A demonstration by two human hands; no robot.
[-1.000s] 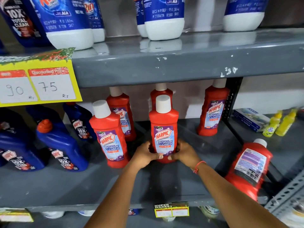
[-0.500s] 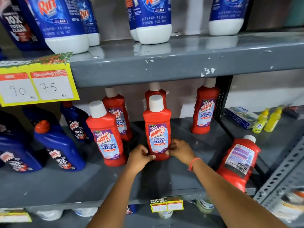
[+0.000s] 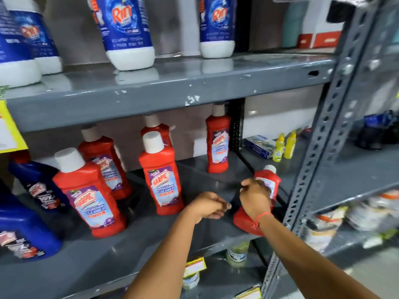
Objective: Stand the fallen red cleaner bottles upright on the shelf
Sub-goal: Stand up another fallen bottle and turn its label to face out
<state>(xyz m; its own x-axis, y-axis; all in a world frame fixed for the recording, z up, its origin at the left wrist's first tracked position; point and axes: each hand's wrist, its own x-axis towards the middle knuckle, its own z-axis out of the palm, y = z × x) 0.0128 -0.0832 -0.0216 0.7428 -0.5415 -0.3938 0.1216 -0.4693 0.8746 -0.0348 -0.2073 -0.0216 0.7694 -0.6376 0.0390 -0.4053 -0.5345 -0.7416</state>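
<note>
Head view: grey metal shelf (image 3: 151, 251), right hand (image 3: 255, 196) fingers around leaning red bottle (image 3: 267, 186), left hand (image 3: 208, 205) loosely curled, empty.

Single head cam, wide-angle, looking forward and slightly down at the grey metal shelf (image 3: 151, 240), close range. Frame tilted, verticals lean. Forearms enter from bottom edge; upright post (image 3: 319, 134) on the right. No second view.

Bare shelf (image 3: 200, 180) between middle bottle (image 3: 160, 175) and leaning bottle (image 3: 262, 190); post (image 3: 311, 160) blocks right.
</note>
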